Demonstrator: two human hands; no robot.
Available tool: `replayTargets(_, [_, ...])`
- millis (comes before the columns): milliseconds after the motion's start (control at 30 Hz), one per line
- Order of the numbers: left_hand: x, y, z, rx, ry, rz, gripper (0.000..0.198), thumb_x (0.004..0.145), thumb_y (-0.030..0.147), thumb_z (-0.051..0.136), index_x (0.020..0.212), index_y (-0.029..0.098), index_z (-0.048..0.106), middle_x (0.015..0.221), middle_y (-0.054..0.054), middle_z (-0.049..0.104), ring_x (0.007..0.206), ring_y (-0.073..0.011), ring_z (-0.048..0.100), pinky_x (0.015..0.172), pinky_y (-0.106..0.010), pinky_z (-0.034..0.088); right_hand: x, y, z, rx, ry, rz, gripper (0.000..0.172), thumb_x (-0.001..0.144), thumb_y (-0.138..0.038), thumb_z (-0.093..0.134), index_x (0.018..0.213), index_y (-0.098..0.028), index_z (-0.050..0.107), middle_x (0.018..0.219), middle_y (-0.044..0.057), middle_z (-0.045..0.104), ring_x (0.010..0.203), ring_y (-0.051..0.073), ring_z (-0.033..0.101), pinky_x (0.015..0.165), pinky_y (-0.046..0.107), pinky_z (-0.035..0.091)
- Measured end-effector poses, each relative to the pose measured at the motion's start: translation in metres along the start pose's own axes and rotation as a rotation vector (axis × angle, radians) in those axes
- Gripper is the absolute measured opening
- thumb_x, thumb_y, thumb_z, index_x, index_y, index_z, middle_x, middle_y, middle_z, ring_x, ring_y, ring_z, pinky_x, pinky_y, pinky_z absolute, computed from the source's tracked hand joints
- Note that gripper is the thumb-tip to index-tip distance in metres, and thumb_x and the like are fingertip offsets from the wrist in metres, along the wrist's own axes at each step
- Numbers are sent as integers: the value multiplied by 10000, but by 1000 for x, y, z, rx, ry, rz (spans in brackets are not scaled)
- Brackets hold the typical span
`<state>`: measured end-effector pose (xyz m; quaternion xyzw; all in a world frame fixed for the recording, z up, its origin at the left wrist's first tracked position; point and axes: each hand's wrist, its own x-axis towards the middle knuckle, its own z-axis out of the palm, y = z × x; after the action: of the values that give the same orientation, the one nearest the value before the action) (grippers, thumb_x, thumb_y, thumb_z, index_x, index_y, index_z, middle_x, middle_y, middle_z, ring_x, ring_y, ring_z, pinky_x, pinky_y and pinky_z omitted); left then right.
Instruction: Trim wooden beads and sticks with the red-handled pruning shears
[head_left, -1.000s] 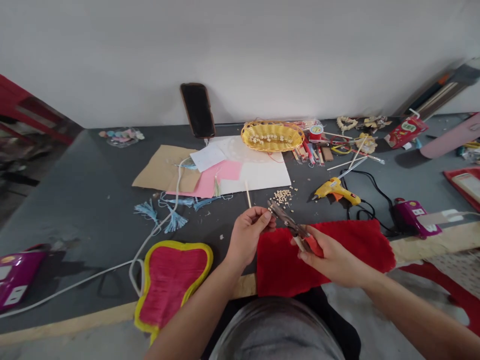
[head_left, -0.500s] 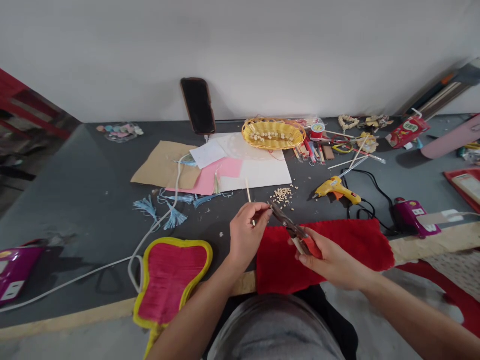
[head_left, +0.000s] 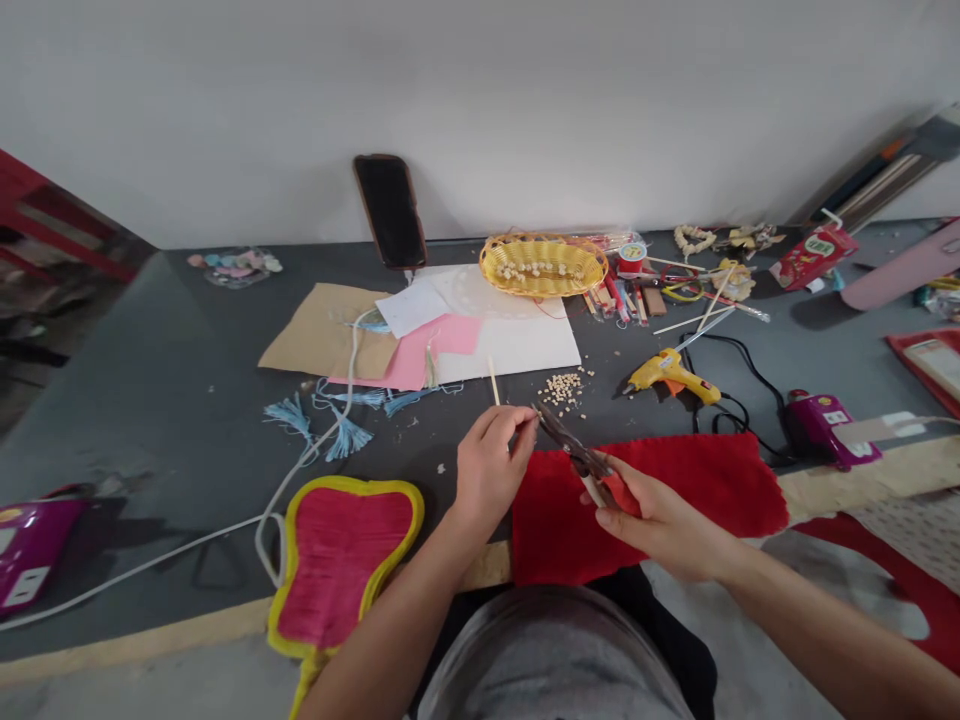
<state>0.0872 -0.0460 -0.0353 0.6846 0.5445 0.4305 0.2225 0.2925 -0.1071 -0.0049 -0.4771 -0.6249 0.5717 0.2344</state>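
1. Head view, left hand: the left hand (head_left: 489, 470) sits near the close edge of the tabletop (head_left: 172, 420), its fingers curled together. A thin wooden stick (head_left: 493, 380) rises from behind them, but whether this grip has hold of it cannot be told.
2. Right hand: the right hand (head_left: 660, 520) has a closed grip on the scissors (head_left: 577, 450). Their orange handles lie in the hand, and the dark blades point left and far, tips just beside the left fingertips (head_left: 523, 422). Whether the blades are parted is too small to tell.
3. Change: over the last second, both hands have barely moved, and the scissor tips stay by the left fingers.
4. Around them: a red cloth (head_left: 645, 510) lies under the right hand, and loose beads (head_left: 562, 388) lie just far of the scissor tips. A yellow glue gun (head_left: 670, 372) rests to the right, and blue tassels (head_left: 345, 438) lie to the left.
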Motion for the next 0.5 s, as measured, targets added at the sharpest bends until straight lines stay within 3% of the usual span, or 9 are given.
replayTargets(167, [-1,0,2,-3,-7,-4,137,866,226,561,862,223,698,854,-43,717,808,-170,653,770,-263,491,-1,4,-1,29,-2,0,505,919,-224,516,1403,-246,376,1120,48,627,1034,188,610,961,406,495])
replayTargets(500, [-3,2,1,-40,13,-23,118,856,218,582,829,217,696,812,-27,712,764,-160,648,734,-247,477,1,1,1,30,-11,3,495,931,-243,502,1405,-254,361,1056,32,614,980,177,601,940,396,502])
